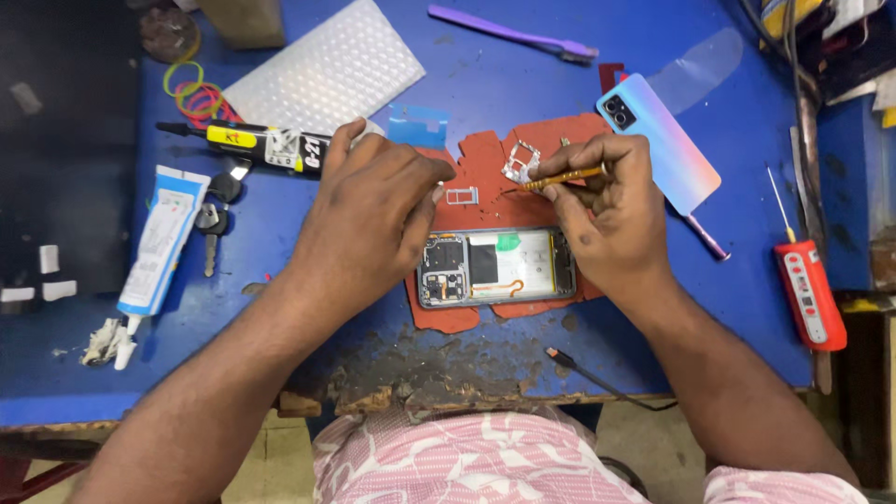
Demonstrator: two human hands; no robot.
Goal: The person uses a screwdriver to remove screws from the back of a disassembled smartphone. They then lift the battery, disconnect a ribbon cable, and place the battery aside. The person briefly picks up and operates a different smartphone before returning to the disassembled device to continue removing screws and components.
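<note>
Two hands over one opened phone [497,267], back off, board and battery showing; it lies flat at centre on a red mat [485,163], which sits on the worn blue bench [523,70].

Left hand [373,219], at the phone's 9 o'clock, covers its left end. Fingers curled, tips down at the phone's top-left edge; can't tell whether they pinch anything.

Right hand [607,210], at the phone's 1 o'clock, fingers closed narrow round a thin yellow-orange tool [563,177]. The tip points to 9 o'clock, at or just short of a small metal frame part [520,161]; contact unclear.

One silver tray-like piece [462,195] lies on the mat between the hands, at the phone's 12 o'clock.

Near edge: one black cable end [560,357] at the phone's 5 o'clock.

Packages:
- one white-and-blue tube [157,243] at 9 o'clock, nozzle toward the bench edge, white residue at the tip
- one black glue tube with a yellow label [257,142] at 10 o'clock, lying sideways, just beyond the left hand
- one red tester-type tool with a white label [808,291] at 3 o'clock

One bunch of keys [217,213] lies between the two tubes.

Farther out:
- one iridescent blue-pink back cover [661,138] at 1 o'clock, camera end away
- one bubble-wrap sheet [327,70] at 11 o'clock
- a few coloured rubber bands [191,91] left of it
- one purple brush [513,35] at 12 o'clock
</note>
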